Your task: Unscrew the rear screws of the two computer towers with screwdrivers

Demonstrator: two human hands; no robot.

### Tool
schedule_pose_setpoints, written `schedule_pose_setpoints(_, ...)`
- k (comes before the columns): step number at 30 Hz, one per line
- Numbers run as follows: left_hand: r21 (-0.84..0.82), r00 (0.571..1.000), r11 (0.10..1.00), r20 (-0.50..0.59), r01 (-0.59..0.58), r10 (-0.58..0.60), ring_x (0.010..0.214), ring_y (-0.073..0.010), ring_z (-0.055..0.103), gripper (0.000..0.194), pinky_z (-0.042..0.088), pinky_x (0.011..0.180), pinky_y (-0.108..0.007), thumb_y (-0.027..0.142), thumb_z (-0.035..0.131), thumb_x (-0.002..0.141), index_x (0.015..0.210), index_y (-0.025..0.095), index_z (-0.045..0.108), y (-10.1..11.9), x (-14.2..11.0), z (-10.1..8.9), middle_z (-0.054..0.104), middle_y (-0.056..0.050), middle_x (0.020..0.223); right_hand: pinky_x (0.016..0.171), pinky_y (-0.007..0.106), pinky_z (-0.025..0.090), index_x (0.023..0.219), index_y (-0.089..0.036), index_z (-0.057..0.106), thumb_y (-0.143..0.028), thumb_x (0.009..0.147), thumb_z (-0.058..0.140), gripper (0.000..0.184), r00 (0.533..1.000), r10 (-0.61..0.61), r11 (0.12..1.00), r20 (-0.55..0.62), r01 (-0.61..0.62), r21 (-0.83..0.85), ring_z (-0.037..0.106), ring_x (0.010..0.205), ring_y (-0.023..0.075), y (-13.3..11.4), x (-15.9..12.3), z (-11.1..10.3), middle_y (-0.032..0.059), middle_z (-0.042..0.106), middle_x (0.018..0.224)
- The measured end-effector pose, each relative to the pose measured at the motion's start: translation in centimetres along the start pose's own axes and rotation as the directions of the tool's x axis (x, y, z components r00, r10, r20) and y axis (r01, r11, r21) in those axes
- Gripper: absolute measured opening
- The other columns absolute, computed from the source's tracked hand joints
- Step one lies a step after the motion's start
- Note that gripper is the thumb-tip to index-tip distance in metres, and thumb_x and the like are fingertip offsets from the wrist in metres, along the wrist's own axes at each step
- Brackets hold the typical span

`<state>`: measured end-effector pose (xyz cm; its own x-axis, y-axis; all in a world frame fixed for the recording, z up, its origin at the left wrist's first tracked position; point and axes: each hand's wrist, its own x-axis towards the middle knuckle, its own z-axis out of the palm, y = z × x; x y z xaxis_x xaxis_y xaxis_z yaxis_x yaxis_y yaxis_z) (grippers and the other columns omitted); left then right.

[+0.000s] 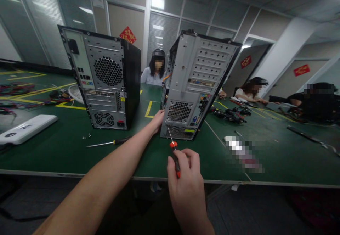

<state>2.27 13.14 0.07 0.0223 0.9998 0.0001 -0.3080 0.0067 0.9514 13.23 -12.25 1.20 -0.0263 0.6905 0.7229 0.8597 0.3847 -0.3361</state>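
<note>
Office-style computer workshop: silver-framed glass partitions (167, 26) at twelve o'clock, long flat green worktable (292, 157) spanning eight to four, boxy grey-and-black metal computer tower (190, 88) at one.

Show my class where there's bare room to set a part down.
Bare green tabletop lies front left, between the white device, the lying screwdriver and the near edge; also front right, between the blurred item and dark strip. Crowded: the far-left cables and the cable bundle beside the right tower.

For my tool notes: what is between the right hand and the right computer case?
The head view shows a screwdriver there, held in the right hand and pointing toward the computer case.
</note>
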Motion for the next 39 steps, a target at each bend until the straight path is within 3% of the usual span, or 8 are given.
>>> schedule_pose_setpoints(4, -0.004, 0.999, 1.0, 0.029, 0.016, -0.016, 0.092, -0.0236, 0.072, 0.048, 0.055, 0.081, -0.036, 0.046, 0.075, 0.08, 0.118, 0.02, 0.062, 0.0, 0.1, -0.1, 0.075, -0.008, 0.098, 0.072, 0.036, 0.059, 0.119, -0.017, 0.056, -0.014, 0.093, 0.052, 0.027, 0.999, 0.01, 0.997, 0.035, -0.012, 0.078, 0.065, 0.091, 0.0228, -0.5, -0.2, -0.1, 0.0136, 0.052, 0.117)
schedule_pose_setpoints(8, 0.0, 0.999, 1.0, 0.025, 0.022, -0.022, 0.091, -0.0243, 0.072, 0.049, 0.056, 0.081, -0.037, 0.046, 0.075, 0.081, 0.12, 0.019, 0.061, 0.1, 0.0, -0.1, 0.075, -0.008, 0.097, 0.072, 0.038, 0.06, 0.12, -0.017, 0.056, -0.01, 0.093, 0.048, 0.029, 0.997, -0.016, 0.999, 0.07, 0.013, 0.045, 0.066, 0.091, 0.0235, -0.7, -0.4, 0.0, 0.0136, 0.053, 0.116)
schedule_pose_setpoints(15, -0.037, 1.0, 0.999, 0.011, 0.021, -0.02, 0.089, -0.0233, 0.072, 0.036, 0.056, 0.084, -0.038, 0.037, 0.071, 0.085, 0.115, 0.019, 0.062, 0.6, -0.7, 0.3, 0.073, -0.006, 0.091, 0.055, 0.029, 0.053, 0.125, -0.018, 0.058, -0.022, 0.101, 0.048, 0.027, 0.995, 0.016, 1.0, 0.096, -0.015, -0.016, 0.065, 0.07, 0.0182, -0.6, -0.6, 0.2, 0.0082, 0.056, 0.1)
schedule_pose_setpoints(22, -0.038, 0.999, 0.999, 0.008, 0.04, -0.039, 0.088, -0.0228, 0.071, 0.04, 0.056, 0.081, -0.037, 0.04, 0.072, 0.085, 0.117, 0.019, 0.062, 0.9, -1.1, 0.5, 0.073, -0.007, 0.092, 0.057, 0.03, 0.051, 0.124, -0.017, 0.06, -0.031, 0.105, 0.046, 0.027, 0.993, 0.048, 0.995, 0.11, -0.038, -0.088, 0.065, 0.071, 0.0205, -0.4, -0.5, 0.1, 0.0062, 0.058, 0.093)
schedule_pose_setpoints(28, -0.018, 0.999, 0.999, 0.021, 0.042, -0.042, 0.091, -0.0232, 0.071, 0.044, 0.055, 0.08, -0.035, 0.045, 0.073, 0.083, 0.118, 0.02, 0.061, 1.0, -1.3, 0.3, 0.074, -0.007, 0.095, 0.063, 0.032, 0.055, 0.113, -0.02, 0.065, -0.029, 0.104, 0.047, 0.021, 0.995, 0.042, 0.999, 0.088, -0.044, 0.018, 0.065, 0.075, 0.0178, -0.5, -0.3, 0.0, 0.0124, 0.056, 0.117)
schedule_pose_setpoints(35, -0.008, 0.999, 0.999, 0.016, 0.034, -0.034, 0.088, -0.0219, 0.071, 0.039, 0.055, 0.079, -0.034, 0.04, 0.072, 0.084, 0.116, 0.02, 0.062, 0.9, -1.0, 0.2, 0.074, -0.007, 0.095, 0.072, 0.037, 0.059, 0.105, -0.02, 0.064, -0.022, 0.099, 0.053, 0.013, 0.989, 0.032, 0.989, 0.147, -0.052, 0.139, 0.067, 0.087, 0.0205, -0.7, -0.3, -0.2, 0.0125, 0.052, 0.121)
schedule_pose_setpoints(39, 0.0, 1.0, 1.0, 0.011, 0.014, -0.014, 0.083, -0.021, 0.071, 0.034, 0.055, 0.078, -0.035, 0.038, 0.07, 0.084, 0.112, 0.019, 0.064, 0.4, -0.5, -0.1, 0.074, -0.007, 0.094, 0.071, 0.035, 0.059, 0.11, -0.019, 0.063, -0.009, 0.091, 0.051, 0.025, 0.987, 0.039, 0.989, 0.157, -0.061, 0.137, 0.066, 0.085, 0.0193, -0.9, -0.4, -0.2, 0.0118, 0.05, 0.118)
